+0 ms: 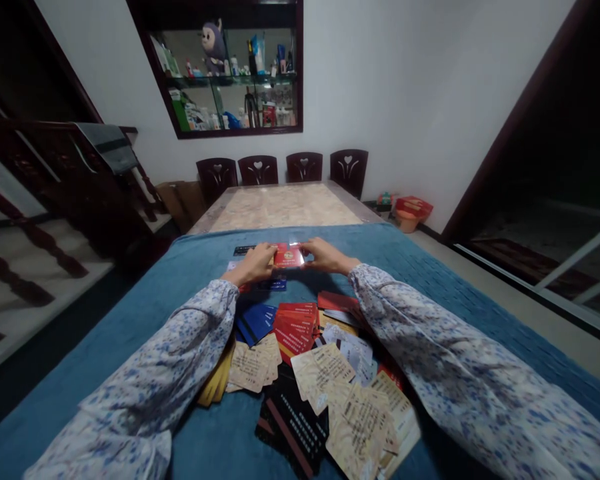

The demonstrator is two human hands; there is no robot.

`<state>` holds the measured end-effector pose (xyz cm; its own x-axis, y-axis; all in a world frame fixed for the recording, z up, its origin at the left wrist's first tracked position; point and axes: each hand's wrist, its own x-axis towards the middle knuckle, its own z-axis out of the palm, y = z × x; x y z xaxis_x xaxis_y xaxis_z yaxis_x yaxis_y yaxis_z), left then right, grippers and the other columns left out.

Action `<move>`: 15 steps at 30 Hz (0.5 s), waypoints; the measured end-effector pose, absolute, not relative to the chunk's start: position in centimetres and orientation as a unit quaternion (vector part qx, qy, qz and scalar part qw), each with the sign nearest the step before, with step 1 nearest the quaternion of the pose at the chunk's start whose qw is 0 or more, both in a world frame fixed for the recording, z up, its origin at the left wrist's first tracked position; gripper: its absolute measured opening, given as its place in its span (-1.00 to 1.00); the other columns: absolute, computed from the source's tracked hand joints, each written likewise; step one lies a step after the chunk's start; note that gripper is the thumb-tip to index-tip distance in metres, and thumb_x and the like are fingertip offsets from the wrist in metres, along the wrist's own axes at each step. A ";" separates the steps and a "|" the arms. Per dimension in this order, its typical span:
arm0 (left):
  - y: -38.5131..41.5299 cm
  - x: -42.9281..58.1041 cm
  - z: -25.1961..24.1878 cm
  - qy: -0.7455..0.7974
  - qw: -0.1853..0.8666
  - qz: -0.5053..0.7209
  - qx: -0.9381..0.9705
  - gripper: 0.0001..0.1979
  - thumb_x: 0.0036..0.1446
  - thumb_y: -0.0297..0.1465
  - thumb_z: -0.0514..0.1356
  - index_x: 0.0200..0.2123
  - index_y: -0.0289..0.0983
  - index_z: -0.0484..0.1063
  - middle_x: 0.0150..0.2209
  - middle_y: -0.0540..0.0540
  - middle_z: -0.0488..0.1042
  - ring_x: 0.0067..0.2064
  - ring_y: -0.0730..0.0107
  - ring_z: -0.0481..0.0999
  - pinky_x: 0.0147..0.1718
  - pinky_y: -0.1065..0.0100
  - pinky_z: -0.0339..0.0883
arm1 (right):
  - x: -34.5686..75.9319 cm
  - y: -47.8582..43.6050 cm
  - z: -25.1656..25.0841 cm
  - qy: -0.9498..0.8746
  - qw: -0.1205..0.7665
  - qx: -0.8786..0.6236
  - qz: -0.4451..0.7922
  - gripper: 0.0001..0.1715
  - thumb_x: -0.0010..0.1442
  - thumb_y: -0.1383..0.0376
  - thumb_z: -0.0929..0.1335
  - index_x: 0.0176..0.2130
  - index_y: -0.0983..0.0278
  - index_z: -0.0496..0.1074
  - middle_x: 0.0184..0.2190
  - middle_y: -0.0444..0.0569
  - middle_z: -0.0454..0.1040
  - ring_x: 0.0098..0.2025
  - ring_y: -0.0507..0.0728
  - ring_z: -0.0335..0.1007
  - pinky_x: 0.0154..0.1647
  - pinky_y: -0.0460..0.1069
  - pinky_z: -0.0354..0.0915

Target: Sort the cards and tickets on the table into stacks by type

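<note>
Holds a red card (289, 257) at the far middle of the blue cloth (420, 280) covering the surface (285, 207) — left hand (254, 264) at its left edge, right hand (325, 256) at its right, each grip closed onto the card with fingers curled. Cannot tell whether lifted or resting on the cloth. Glares white across the face, print unreadable. Half hides a blue card (275, 285) under the left wrist; just beyond lies a dark card (243, 251). Nearer the body, fanned piles — blue cards (257, 321), red cards (294, 328), beige cards (253, 365), black cards (295, 423) — partly covered by sleeves (430, 347), cut off below.
</note>
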<state>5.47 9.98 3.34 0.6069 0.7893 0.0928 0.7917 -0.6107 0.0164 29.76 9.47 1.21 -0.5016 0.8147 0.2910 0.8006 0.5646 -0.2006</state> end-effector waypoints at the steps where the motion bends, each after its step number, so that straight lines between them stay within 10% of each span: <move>1: 10.3 5.3 3.4 -0.444 0.013 -0.047 -0.895 -0.60 0.21 -0.27 0.25 0.10 -0.25 0.43 0.10 -0.29 0.44 0.15 -0.06 0.43 0.06 0.12 0.35 | 29.5 9.9 1.3 -0.867 0.168 -0.470 0.018 -0.70 0.12 0.26 0.53 -0.15 0.36 0.57 -0.20 0.07 0.60 -0.16 0.15 0.44 -0.16 -0.05 0.18; 7: 12.1 4.5 3.3 -0.457 0.007 -0.047 -0.888 -0.51 0.21 -0.05 0.23 0.06 -0.26 0.46 -0.01 -0.27 0.46 0.03 -0.04 0.47 -0.05 0.16 0.36 | 27.8 12.2 1.9 -0.863 0.104 -0.495 0.001 -0.66 0.16 0.20 0.50 -0.12 0.37 0.60 -0.15 0.12 0.62 -0.14 0.18 0.47 -0.22 -0.06 0.18; 15: 14.4 4.0 3.3 -0.481 0.038 -0.002 -0.876 -0.64 0.15 -0.31 0.22 0.02 -0.28 0.47 0.07 -0.29 0.44 0.09 -0.04 0.44 -0.03 0.15 0.35 | 26.3 14.7 2.4 -0.857 0.055 -0.512 -0.007 -0.58 0.19 0.15 0.49 -0.03 0.35 0.61 -0.08 0.13 0.62 -0.09 0.19 0.48 -0.23 -0.07 0.18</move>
<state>3.96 14.36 3.33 0.5365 0.8430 0.0401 0.8432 -0.5336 -0.0652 26.33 14.67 2.43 -0.4696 0.8771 0.1006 0.8786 0.4755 -0.0439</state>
